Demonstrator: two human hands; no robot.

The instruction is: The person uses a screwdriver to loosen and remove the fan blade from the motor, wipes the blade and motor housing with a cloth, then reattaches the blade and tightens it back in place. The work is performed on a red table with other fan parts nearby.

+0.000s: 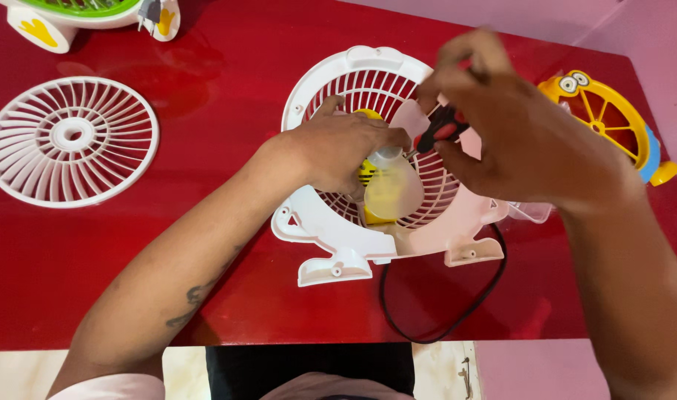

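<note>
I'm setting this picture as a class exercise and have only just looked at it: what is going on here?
A person is working on a small white table fan lying flat on a red table. The left hand steadies the yellow hub and translucent blades, while the right hand holds a red-and-black screwdriver with its tip at the hub. A detached white round grille lies to the left, an orange and yellow fan part to the right, and the black cord loops off the table's near edge.
</note>
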